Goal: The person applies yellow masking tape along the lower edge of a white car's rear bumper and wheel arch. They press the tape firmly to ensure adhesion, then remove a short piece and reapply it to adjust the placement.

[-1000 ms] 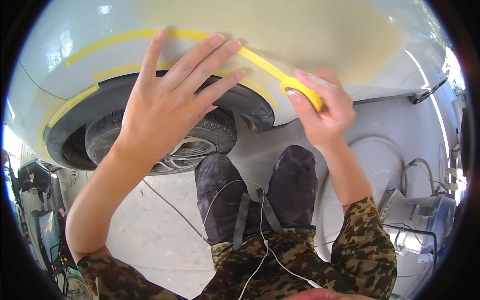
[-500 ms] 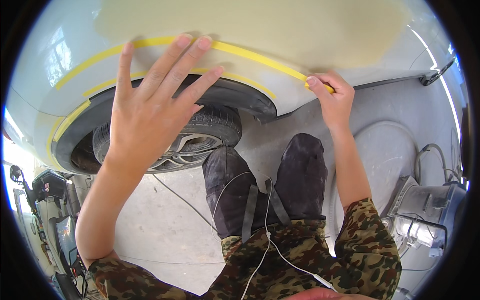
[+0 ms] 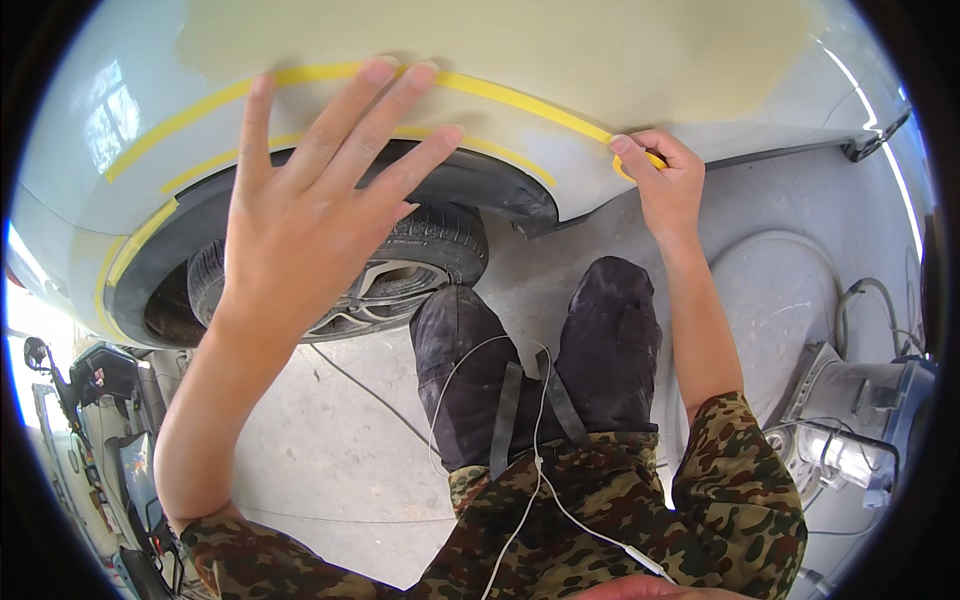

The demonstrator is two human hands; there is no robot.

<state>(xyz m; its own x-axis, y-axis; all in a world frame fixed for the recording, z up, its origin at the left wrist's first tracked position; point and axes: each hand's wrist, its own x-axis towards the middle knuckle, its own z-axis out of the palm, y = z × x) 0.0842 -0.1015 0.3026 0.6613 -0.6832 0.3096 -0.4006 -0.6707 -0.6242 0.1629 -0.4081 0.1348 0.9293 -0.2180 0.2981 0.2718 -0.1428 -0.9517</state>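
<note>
A long strip of yellow masking tape point(image 3: 520, 102) curves across the pale car panel point(image 3: 420, 25), above the wheel arch. My left hand point(image 3: 300, 225) is open, its fingers spread, with the middle fingertips on or right over the strip. At the strip's right end my right hand point(image 3: 672, 190) is closed round a yellow roll of masking tape point(image 3: 624, 168), thumb on its near side. Between roll and panel the tape runs taut. A second yellow tape strip point(image 3: 510, 160) follows the arch edge lower down, partly hidden behind my left hand.
Below the arch is a tire point(image 3: 440, 235), close to my knees. A grey hose point(image 3: 790, 240) and a metal canister machine point(image 3: 840, 410) stand on the floor at right. Shop equipment point(image 3: 110, 400) is at far left. A thin cable point(image 3: 370, 390) crosses the concrete.
My left fingertips have shifted slightly right along the strip. The right hand has turned a little, so more of the tape roll shows. The view itself has moved slightly.
</note>
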